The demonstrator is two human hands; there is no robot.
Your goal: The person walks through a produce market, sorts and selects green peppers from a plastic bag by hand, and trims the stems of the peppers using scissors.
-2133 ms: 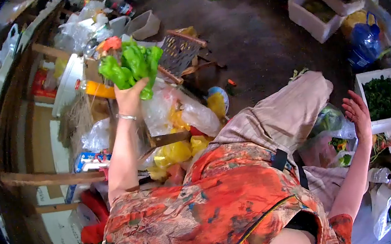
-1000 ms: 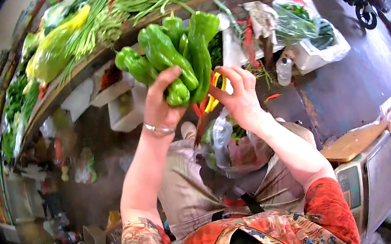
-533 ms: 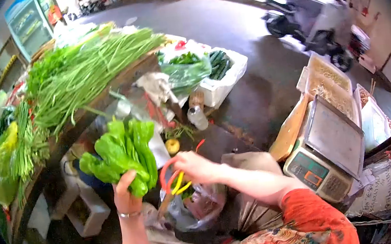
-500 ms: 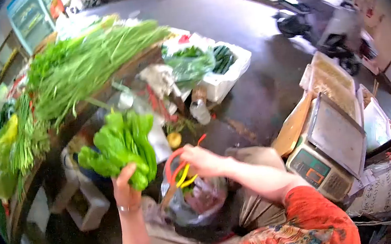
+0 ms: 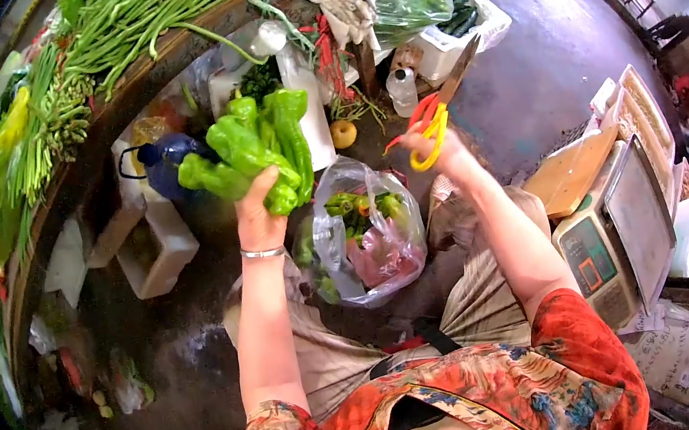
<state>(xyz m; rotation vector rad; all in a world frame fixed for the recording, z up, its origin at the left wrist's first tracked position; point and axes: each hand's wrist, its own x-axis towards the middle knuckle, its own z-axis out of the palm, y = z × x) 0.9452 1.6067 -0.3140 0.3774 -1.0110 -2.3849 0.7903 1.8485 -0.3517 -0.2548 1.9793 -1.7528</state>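
A bunch of long green peppers (image 5: 252,140) is held up in my left hand (image 5: 259,211), thumb across them and a bracelet at the wrist. My right hand (image 5: 448,153) is closed around the handles of scissors (image 5: 458,71), red on one side and yellow on the other. Their brown blades point up and to the right, away from the peppers. Between my knees sits an open clear plastic bag (image 5: 329,262). Green peppers and a crumpled purplish bag (image 5: 383,255) show inside it.
On the left, a wooden stall edge (image 5: 61,178) carries long beans (image 5: 136,20) and bundled greens. White foam boxes (image 5: 163,256) stand below it. A scale (image 5: 597,247) is close on my right. Ahead are a plastic bottle (image 5: 402,90) and a round yellowish fruit (image 5: 343,133).
My view has tilted downward. The scissors have swung from over the bag out to the right, blades now upward. My left hand keeps hold of the peppers.
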